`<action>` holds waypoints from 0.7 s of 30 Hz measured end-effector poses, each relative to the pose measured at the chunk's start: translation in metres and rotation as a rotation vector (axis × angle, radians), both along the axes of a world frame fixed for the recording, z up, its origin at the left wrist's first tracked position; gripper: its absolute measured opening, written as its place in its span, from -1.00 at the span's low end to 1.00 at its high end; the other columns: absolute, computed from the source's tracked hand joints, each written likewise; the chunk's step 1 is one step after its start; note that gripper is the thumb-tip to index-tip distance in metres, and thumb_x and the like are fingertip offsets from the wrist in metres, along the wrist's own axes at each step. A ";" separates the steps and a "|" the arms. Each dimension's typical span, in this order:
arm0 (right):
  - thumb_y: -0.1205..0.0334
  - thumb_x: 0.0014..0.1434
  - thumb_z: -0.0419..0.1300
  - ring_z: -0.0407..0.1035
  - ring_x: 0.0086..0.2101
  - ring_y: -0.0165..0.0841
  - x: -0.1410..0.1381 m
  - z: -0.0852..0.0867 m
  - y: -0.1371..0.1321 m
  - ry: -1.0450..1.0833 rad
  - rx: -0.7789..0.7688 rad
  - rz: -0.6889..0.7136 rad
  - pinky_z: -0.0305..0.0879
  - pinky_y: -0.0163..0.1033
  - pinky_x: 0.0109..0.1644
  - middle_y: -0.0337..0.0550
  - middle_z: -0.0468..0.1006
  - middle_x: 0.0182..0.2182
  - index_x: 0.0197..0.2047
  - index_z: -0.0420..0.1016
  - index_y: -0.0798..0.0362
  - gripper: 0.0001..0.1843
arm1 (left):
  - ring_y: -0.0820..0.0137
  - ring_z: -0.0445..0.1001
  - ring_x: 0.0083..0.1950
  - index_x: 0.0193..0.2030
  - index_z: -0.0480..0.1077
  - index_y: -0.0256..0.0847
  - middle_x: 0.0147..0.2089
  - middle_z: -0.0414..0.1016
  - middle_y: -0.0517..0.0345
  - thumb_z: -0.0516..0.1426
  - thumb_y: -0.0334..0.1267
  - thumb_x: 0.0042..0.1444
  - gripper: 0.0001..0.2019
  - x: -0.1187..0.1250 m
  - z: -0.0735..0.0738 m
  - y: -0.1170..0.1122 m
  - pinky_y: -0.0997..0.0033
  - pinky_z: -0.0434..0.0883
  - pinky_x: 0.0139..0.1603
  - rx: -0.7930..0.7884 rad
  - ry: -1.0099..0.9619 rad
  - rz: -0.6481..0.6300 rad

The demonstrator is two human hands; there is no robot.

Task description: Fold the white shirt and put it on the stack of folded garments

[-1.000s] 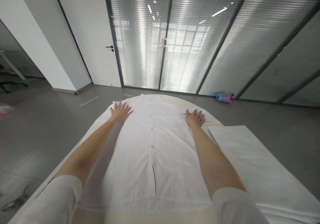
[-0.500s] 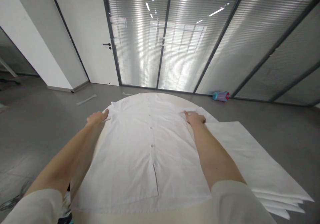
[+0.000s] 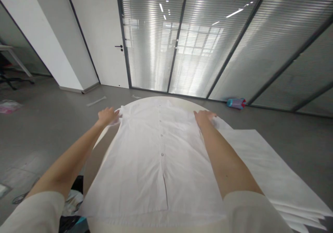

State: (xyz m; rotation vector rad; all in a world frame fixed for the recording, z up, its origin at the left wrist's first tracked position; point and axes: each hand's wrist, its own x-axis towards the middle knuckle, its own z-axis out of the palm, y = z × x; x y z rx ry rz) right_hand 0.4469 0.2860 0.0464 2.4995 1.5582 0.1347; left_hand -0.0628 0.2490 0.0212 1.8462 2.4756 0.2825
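Observation:
A white button-up shirt (image 3: 140,156) lies spread on a round, cream-coloured table (image 3: 182,102), buttons facing up and hem toward me. At the shirt's left side, my left hand (image 3: 108,116) is closed on the sleeve near the table edge. My right hand (image 3: 205,117) is across from it at the other sleeve, fingers curled over the cloth; its fingertips are partly hidden. Small creases run beside the button line, and the front parts in a slit below the lowest visible button.
White folded sheets (image 3: 270,167) lie stacked at the right, overhanging the table. Bags and cloth (image 3: 73,201) sit low at the left. A blue and red striped bundle (image 3: 236,103) is on the floor by the glass partition. A door (image 3: 101,35) and pillar stand behind.
The view has shifted slightly, so the scene sits a little further right. Both hands stay at the sleeves; the right hand's fingers have shifted and the sleeve cloth beside it has moved.

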 end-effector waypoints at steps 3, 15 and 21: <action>-0.11 0.43 -0.23 0.21 0.23 0.04 -0.028 -0.015 0.000 0.075 0.132 0.384 0.06 0.16 0.29 0.28 0.29 0.28 0.28 0.39 0.16 -0.32 | 0.01 0.44 0.19 0.21 0.41 -0.20 0.22 0.46 -0.17 -0.07 -0.01 0.33 -0.52 0.045 0.000 0.009 0.02 0.35 0.18 0.064 0.064 -0.178; -0.36 0.33 -0.34 -0.28 0.42 0.00 -0.034 -0.061 0.005 0.299 0.038 0.286 -0.31 0.12 0.43 -0.05 -0.21 0.49 0.52 -0.12 -0.06 -0.14 | -0.11 -0.09 0.52 0.48 0.08 0.02 0.53 -0.04 -0.11 -0.17 0.26 0.31 -0.30 0.154 -0.047 0.039 -0.19 -0.13 0.42 -0.004 0.036 -0.447; -0.36 0.33 -0.31 -0.24 0.41 0.01 -0.035 -0.062 0.002 0.283 0.110 0.235 -0.33 0.19 0.43 0.04 -0.15 0.48 0.51 -0.05 0.11 -0.08 | -0.13 -0.06 0.50 0.47 0.11 0.00 0.52 -0.01 -0.13 -0.15 0.25 0.31 -0.31 0.155 -0.045 0.037 -0.23 -0.12 0.40 0.036 0.050 -0.441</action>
